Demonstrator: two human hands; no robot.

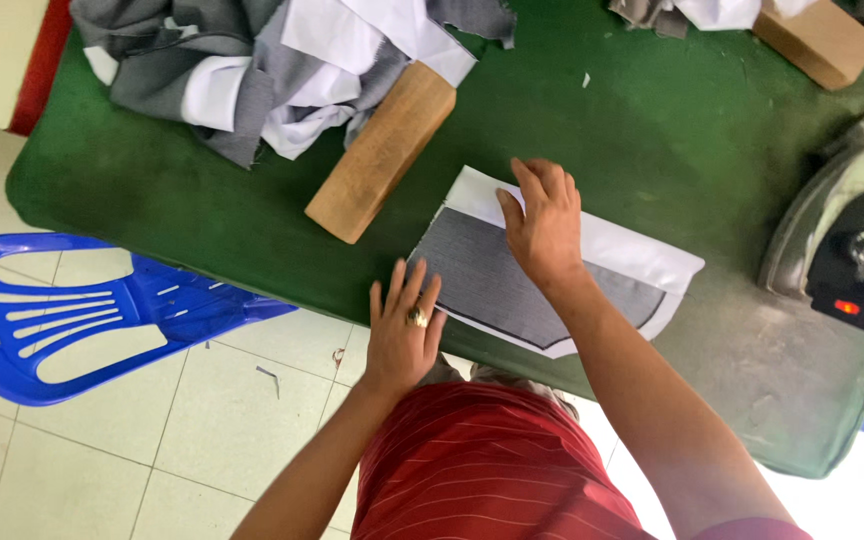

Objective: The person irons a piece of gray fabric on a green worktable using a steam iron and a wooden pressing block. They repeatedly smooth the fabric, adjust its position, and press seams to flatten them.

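On the green worktop [202, 215], just right of the wooden block [380, 152], a grey fabric piece [497, 285] is lying on white lining [632, 250]. Right hand [544, 225] is pressing flat on it, fingers released. Left hand [402, 330] is resting spread at the fabric's near-left edge, gripping nothing. Iron [837, 240] is sitting well right of the block.

Grey fabric piece [497, 280] (white-backed) lies flat on green table [672, 120].

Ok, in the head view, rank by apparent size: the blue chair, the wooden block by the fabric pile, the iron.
1. blue chair, largest, though cut off at the frame edge
2. and 3. wooden block and iron look too alike to rank.
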